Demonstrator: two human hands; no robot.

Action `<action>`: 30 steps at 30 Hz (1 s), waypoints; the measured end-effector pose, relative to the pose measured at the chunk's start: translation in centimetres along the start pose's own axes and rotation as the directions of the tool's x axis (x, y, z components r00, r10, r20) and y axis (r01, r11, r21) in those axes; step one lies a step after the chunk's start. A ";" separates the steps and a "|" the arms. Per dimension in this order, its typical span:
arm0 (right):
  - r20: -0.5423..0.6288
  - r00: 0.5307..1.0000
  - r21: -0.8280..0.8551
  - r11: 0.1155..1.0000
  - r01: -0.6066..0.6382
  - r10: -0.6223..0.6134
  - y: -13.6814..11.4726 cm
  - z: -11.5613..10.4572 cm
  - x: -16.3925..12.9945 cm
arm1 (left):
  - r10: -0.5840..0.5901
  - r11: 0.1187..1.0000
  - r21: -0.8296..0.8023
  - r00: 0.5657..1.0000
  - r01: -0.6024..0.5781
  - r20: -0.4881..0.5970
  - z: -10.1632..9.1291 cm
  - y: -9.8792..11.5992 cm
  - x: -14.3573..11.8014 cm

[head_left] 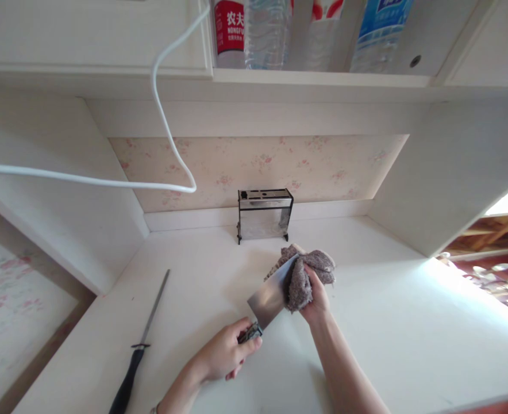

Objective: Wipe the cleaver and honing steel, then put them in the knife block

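Note:
My left hand (pixel 230 348) is closed around the dark patterned handle of a cleaver (pixel 269 296), held above the white counter. The broad steel blade slants up and to the right. In my right hand (pixel 316 299) is a bunched grey-brown cloth (pixel 301 282), folded over the blade's far part and touching it. The cloth hides the far end of the blade and some of my right fingers. A sharpening steel (pixel 148 328) with a black handle lies on the counter, left of my left hand.
Behind my hands, a knife block (pixel 265 213) with a metal top and clear sides stands by the back wall. A white cable (pixel 168 126) hangs across the upper left. Overhead, a shelf (pixel 323 77) holds several bottles (pixel 266 34). White panels flank the counter (pixel 202 276).

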State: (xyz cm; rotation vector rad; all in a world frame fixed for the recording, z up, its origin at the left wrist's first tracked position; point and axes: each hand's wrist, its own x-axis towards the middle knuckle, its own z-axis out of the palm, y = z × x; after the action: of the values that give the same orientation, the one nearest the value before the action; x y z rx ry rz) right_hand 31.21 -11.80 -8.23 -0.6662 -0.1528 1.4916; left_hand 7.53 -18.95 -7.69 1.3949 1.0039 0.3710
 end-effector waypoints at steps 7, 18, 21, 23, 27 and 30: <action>-0.026 0.988 0.085 0.985 0.153 -0.151 -2.2 -0.6 0.5 | 0.005 0.998 -0.063 1.000 -0.006 -0.026 -1.0 -0.2 -1.4; 0.134 0.988 0.121 0.991 0.064 -0.080 -1.0 0.7 -1.4 | 0.129 0.862 -0.435 0.944 -0.258 -0.304 -1.7 1.3 -2.1; 0.202 0.978 -0.001 0.998 -0.059 0.058 0.0 0.9 -2.1 | 0.154 0.834 -0.420 0.882 -0.358 -0.446 -2.2 0.7 -1.9; 0.230 0.965 -0.082 0.991 -0.109 0.126 0.8 0.8 -2.6 | 0.146 0.839 -0.382 0.838 -0.386 -0.526 -2.4 0.4 -1.7; 0.266 0.942 -0.203 0.967 -0.152 0.204 2.5 0.9 -3.7 | 0.174 0.866 -0.277 0.771 -0.415 -0.613 -2.3 0.2 -1.2; 0.296 0.919 -0.273 0.945 -0.180 0.261 3.7 1.6 -4.9 | 0.165 0.895 -0.217 0.741 -0.389 -0.651 -1.9 0.2 -0.7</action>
State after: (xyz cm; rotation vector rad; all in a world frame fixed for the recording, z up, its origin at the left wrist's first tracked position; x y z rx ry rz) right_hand 26.69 -16.13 -7.31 -0.6377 -0.5386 1.8182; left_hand 5.75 -18.22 -7.02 1.1117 1.1770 1.2465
